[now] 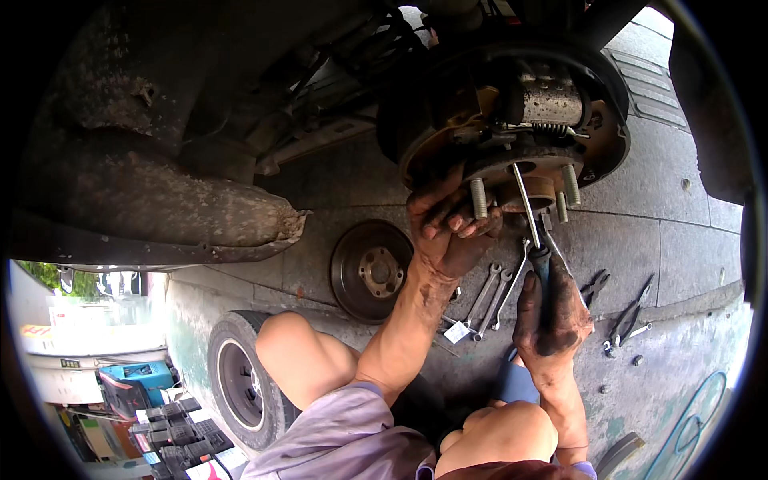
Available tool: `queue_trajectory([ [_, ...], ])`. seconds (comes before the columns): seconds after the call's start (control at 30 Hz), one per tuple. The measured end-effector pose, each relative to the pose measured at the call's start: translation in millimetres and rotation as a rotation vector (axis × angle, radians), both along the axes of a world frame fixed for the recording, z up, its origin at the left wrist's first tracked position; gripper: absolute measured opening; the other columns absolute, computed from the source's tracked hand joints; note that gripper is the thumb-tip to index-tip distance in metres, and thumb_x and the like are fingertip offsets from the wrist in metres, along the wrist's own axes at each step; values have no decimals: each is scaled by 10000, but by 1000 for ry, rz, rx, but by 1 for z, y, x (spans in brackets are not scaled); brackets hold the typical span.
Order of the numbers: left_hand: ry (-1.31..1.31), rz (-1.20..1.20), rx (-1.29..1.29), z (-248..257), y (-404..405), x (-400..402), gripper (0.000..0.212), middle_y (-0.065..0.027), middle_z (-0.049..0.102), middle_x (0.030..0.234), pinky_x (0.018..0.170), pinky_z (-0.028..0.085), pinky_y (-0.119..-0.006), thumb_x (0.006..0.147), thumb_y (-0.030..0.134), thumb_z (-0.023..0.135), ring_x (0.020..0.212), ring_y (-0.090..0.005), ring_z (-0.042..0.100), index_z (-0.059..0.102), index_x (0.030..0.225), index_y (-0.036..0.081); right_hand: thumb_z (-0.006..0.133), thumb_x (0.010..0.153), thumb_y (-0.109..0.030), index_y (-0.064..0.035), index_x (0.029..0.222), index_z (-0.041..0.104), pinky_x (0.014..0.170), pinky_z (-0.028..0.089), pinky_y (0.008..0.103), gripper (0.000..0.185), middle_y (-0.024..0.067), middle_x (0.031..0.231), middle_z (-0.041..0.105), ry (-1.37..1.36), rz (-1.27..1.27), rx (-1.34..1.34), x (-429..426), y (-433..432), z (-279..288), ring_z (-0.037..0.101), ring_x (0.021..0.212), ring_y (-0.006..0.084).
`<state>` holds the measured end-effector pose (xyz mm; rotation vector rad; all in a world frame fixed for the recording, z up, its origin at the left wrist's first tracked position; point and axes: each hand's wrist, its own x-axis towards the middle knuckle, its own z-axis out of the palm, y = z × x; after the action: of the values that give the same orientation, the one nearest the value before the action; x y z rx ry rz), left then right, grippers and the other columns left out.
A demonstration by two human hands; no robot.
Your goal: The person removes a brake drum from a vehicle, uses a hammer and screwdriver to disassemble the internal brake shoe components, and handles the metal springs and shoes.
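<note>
In the head view a wheel hub flange (525,157) with threaded studs (478,198) stands before a round backing plate (621,135). A coil spring (549,129) and a speckled metal cylinder (549,103) sit above the flange. My left hand (456,219), dirty with grease, is at the lower left of the hub, its fingers curled beside a stud; what its fingertips hold, if anything, is hidden. My right hand (555,312) is closed around the handle of a screwdriver (528,204), whose shaft crosses in front of the flange with its tip at a hole. A second slim metal tool (561,252) lies along this hand.
A brake drum (339,270), combination wrenches (483,294) and pliers (630,312) lie on the paving below. A wheel with tyre (219,366) is at the lower left, near boxed goods. The rusty vehicle underbody (198,198) hangs at the upper left. A hose (690,420) lies lower right.
</note>
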<state>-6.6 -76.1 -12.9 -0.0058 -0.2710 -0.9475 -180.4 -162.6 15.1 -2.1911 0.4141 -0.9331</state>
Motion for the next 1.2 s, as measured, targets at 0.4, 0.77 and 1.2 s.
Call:
queue_trajectory([
  [0.4, 8, -27, -100, 14, -6, -5, 662, 40, 610, 506, 906, 486, -331, 1020, 253, 297, 664, -132, 623, 632, 458, 148, 677, 795, -24, 21, 1008, 637, 515, 403, 349, 221, 109, 743, 591, -81, -6, -55, 9, -2, -6, 540, 583, 250],
  [0.77, -37, -33, -9, 16, -1, -5, 647, -9, 655, 577, 926, 467, -327, 1013, 263, 289, 680, -161, 632, 651, 487, 154, 688, 783, -55, 30, 1016, 638, 504, 405, 351, 253, 108, 729, 579, -22, -47, -91, 10, -1, -16, 542, 575, 249],
  [1.2, -51, -36, -36, 9, 1, -1, 638, -41, 671, 620, 979, 437, -353, 1007, 267, 298, 735, -192, 642, 682, 514, 142, 638, 831, 10, 112, 1143, 588, 666, 548, 387, 332, 245, 868, 671, 0, -3, -69, 8, -1, -2, 686, 734, 372],
])
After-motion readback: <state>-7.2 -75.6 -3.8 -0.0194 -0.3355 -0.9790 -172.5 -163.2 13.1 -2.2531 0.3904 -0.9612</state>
